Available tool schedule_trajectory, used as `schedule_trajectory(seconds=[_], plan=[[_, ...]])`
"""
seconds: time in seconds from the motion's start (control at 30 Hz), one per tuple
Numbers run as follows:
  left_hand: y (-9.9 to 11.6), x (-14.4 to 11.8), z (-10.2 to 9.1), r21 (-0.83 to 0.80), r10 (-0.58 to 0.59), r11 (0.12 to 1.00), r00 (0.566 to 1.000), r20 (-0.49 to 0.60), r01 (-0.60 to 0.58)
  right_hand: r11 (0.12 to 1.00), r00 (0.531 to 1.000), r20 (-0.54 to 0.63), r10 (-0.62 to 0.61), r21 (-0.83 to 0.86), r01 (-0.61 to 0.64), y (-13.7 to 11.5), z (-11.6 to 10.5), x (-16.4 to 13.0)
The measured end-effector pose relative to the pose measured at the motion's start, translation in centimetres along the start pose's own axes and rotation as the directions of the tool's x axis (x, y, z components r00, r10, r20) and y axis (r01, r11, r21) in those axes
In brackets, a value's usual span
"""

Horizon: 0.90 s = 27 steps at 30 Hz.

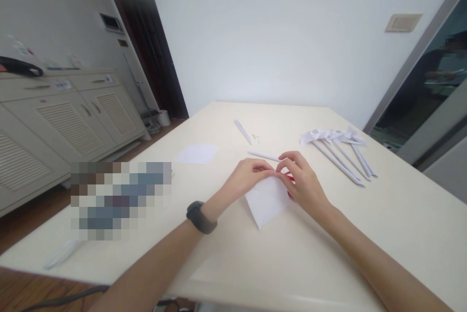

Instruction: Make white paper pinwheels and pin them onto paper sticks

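A square of white paper (266, 205) lies at the middle of the table, one corner pointing toward me. My left hand (250, 175), with a dark band on its wrist, pinches the paper's far edge. Beside it, my right hand (302, 180) has its thumb and fingertips closed on the same paper, and the two hands nearly touch. Red parts, apparently scissor handles (290, 175), show partly behind the right fingers. Just beyond the hands lies a rolled white paper stick (262, 156), its right end hidden by my right hand.
Several paper sticks with folded white paper heads (337, 137) lie on the right. Thin white sticks (242, 131) and small scraps (256, 137) are farther back. White sheets (197, 153) lie left, above a blurred-out item (120, 200). A wall (270, 34) borders the table's (226, 263) far edge.
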<state>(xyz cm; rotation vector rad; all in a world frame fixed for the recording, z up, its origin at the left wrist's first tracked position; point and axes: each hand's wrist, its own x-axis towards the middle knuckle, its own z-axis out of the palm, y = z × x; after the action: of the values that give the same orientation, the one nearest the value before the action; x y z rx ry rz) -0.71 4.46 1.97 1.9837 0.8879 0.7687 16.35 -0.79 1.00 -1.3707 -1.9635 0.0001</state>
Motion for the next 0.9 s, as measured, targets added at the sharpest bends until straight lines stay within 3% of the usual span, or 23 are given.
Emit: schedule_trajectory(seconds=[0.9], plan=[[-0.27,0.37,-0.33,0.049,-0.031,0.998,0.999,-0.015,0.032,0.994,0.995,-0.018,-0.096,0.043,0.097,0.17,0.21,0.06]])
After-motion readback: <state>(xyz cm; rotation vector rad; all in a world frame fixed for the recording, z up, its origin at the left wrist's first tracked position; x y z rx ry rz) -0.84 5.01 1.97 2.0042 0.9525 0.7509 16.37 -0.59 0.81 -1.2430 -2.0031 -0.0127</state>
